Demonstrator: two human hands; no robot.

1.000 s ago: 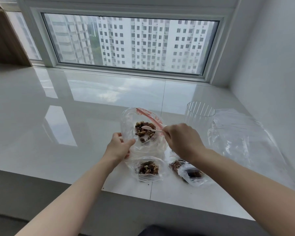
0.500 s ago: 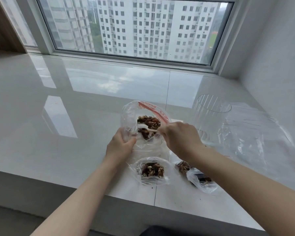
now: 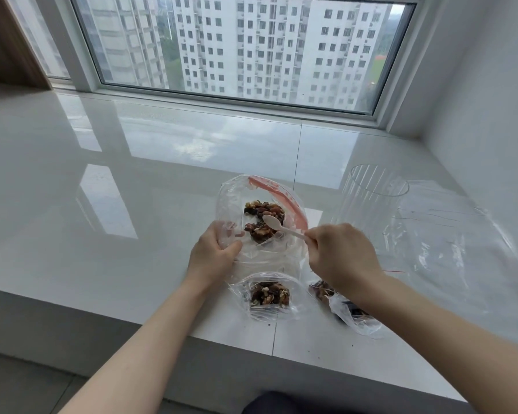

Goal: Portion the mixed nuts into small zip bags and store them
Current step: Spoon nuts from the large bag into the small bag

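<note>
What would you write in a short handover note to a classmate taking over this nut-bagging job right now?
Left hand grips the edge of the big zip bag, holding it open. Right hand pinches the white spoon, bowl over the mixed nuts. Done: one small bag with nuts in front, another small portion partly hidden under the right wrist. Left: scoop the rest, zip the bags, store them. Clear cup stands right.

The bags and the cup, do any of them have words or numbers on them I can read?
No words or numbers can be read anywhere.
Big zip bag: only a plain red zip strip, no print.
Small bags of nuts: clear, no label.
Clear plastic cup: just ridges.
White spoon: blank.
Flat clear bags: thin marks, too faint to read.
</note>
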